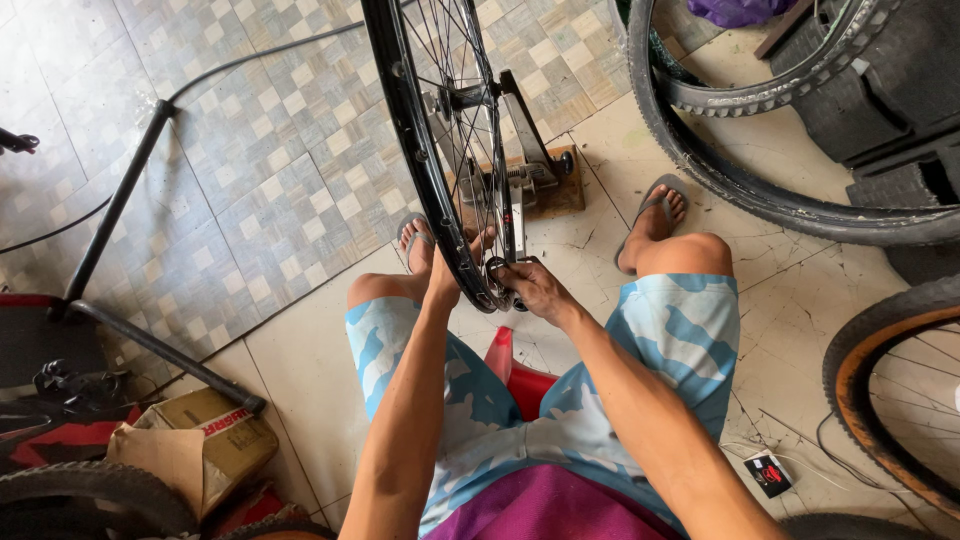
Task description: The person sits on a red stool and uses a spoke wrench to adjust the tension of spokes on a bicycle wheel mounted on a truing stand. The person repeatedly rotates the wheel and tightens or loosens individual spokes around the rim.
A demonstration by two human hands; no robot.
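Left hand [447,272] wrapped around the near edge of the black bicycle rim [420,150], fingers closed on it from the left side, thumb tip showing past the rim toward the spokes. Right hand [528,288] just beside it on the other side of the wheel, fingers pinched together on a small dark tool [497,268] at the lowest part of the rim where the spokes [470,120] meet it; exact kind of tool too small to tell. Wheel upright, bare of tyre, mounted at its hub [470,97] in a truing stand [520,140] on a wooden base [562,192] on the floor, directly ahead of both hands and between the knees. Both hands touching the same bottom stretch of rim, close together, forearms reaching forward from a seated position on a red stool [515,378]. Feet in grey sandals [655,195] planted either side of the stand. Off to the right, a loose knobby tyre [740,190] curving across the tiled floor [250,150] and a tan-walled wheel [885,400] at the frame edge. At lower left, a cardboard box [200,440] beside a black metal tube frame [120,200].
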